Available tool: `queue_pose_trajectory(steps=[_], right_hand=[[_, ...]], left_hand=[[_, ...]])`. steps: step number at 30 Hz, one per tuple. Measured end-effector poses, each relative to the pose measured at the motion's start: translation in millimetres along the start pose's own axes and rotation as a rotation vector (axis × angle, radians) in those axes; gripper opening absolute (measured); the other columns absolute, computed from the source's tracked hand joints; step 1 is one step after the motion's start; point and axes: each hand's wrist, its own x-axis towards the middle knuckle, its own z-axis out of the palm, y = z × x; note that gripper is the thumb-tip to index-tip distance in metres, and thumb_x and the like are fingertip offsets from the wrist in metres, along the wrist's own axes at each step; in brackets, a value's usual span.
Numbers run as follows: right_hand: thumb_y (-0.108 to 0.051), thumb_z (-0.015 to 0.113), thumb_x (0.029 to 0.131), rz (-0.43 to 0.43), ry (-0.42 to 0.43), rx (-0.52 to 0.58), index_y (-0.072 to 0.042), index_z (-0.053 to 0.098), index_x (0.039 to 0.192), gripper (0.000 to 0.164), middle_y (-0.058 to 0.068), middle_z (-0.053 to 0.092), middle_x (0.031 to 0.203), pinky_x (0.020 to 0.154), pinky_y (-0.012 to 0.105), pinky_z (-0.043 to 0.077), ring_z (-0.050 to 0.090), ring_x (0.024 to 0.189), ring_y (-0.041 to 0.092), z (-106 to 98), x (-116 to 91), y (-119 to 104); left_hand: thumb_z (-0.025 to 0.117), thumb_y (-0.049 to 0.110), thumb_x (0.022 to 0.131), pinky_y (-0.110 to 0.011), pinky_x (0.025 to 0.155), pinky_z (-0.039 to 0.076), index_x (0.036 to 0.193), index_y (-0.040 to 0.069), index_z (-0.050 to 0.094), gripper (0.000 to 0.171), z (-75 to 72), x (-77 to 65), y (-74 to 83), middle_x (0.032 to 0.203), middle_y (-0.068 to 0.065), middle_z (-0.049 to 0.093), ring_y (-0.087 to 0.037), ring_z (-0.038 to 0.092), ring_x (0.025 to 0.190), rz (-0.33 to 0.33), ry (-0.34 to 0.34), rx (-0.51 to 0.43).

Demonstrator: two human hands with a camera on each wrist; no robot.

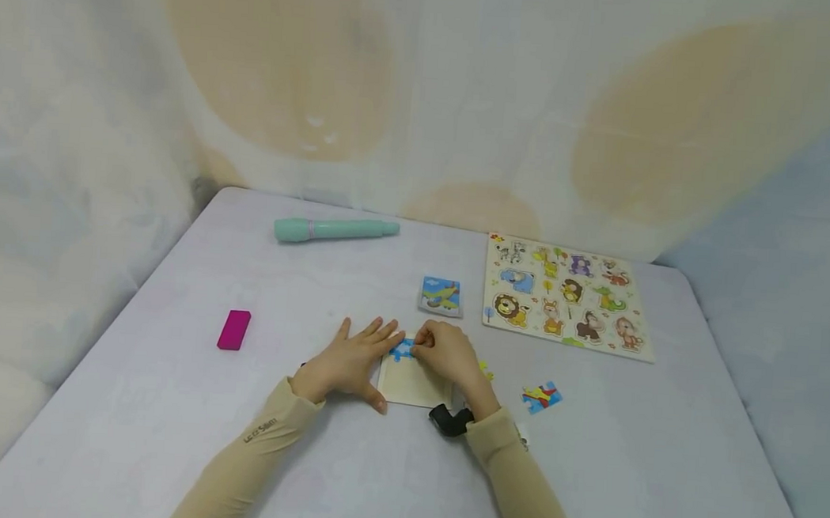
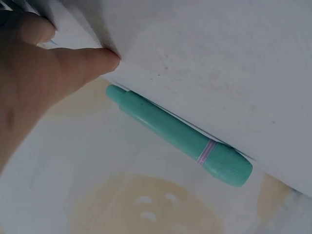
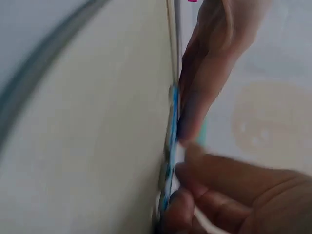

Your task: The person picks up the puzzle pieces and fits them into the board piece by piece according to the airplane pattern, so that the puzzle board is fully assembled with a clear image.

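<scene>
A square wooden puzzle board lies between the hands, with blue jigsaw pieces along its far edge. My left hand is spread flat over the board's left side, its fingertips by the blue pieces and its thumb near the front left corner. With bent fingers, my right hand pinches a puzzle piece at the far edge; the fingers cover most of it. In the right wrist view the blue pieces show edge-on, right by the fingertips of that hand.
A blue airplane puzzle lies beyond the board. To the right are joined puzzle pieces, and a yellow piece partly behind the right wrist. An animal puzzle board lies back right, a green telescope-like tube back left, a magenta block left.
</scene>
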Motion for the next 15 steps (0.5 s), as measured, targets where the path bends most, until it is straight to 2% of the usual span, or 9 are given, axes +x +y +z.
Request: queue_pose_trajectory(steps=[4, 6, 8, 11, 15], right_hand=[[-0.023, 0.065, 0.093, -0.014, -0.074, 0.093, -0.009, 0.067, 0.101, 0.016, 0.003, 0.065, 0.09, 0.069, 0.026, 0.048, 0.058, 0.08, 0.014, -19, -9, 14], [-0.025, 0.062, 0.095, -0.01, -0.074, 0.091, -0.008, 0.066, 0.105, 0.02, 0.006, 0.067, 0.096, 0.074, 0.029, 0.051, 0.061, 0.086, 0.017, -33, -17, 24], [-0.026, 0.06, 0.096, 0.022, -0.035, 0.059, -0.008, 0.066, 0.108, 0.022, 0.008, 0.068, 0.101, 0.079, 0.034, 0.052, 0.063, 0.093, 0.021, -48, -28, 37], [-0.028, 0.059, 0.096, 0.129, 0.042, -0.032, -0.005, 0.064, 0.111, 0.028, 0.012, 0.068, 0.106, 0.079, 0.038, 0.051, 0.063, 0.096, 0.026, -69, -50, 58], [-0.032, 0.062, 0.094, 0.337, 0.113, -0.189, 0.001, 0.06, 0.117, 0.04, 0.019, 0.068, 0.108, 0.067, 0.036, 0.05, 0.063, 0.085, 0.026, -95, -81, 79]], left_hand=[[0.084, 0.059, 0.058, -0.07, 0.113, 0.001, 0.155, 0.017, 0.023, 0.122, 1.1, 0.3, -0.7, 0.164, -0.003, 0.011, -0.029, 0.006, 0.152, -0.009, -0.005, 0.001], [0.085, 0.059, 0.057, -0.069, 0.114, 0.0, 0.155, 0.018, 0.023, 0.123, 0.6, -0.1, -0.7, 0.164, -0.002, 0.01, -0.028, 0.006, 0.152, -0.016, -0.004, -0.001], [0.086, 0.058, 0.057, -0.069, 0.114, -0.001, 0.155, 0.018, 0.023, 0.123, 0.0, -0.2, -0.7, 0.164, -0.002, 0.011, -0.028, 0.005, 0.153, -0.02, -0.002, -0.008], [0.086, 0.056, 0.057, -0.069, 0.114, -0.002, 0.155, 0.018, 0.023, 0.123, -1.0, -0.5, -0.2, 0.164, -0.003, 0.011, -0.028, 0.005, 0.153, -0.015, 0.002, -0.021], [0.086, 0.056, 0.057, -0.069, 0.114, -0.002, 0.155, 0.017, 0.022, 0.123, -3.2, -0.9, 0.1, 0.164, -0.004, 0.01, -0.029, 0.005, 0.152, -0.012, 0.007, -0.027]])
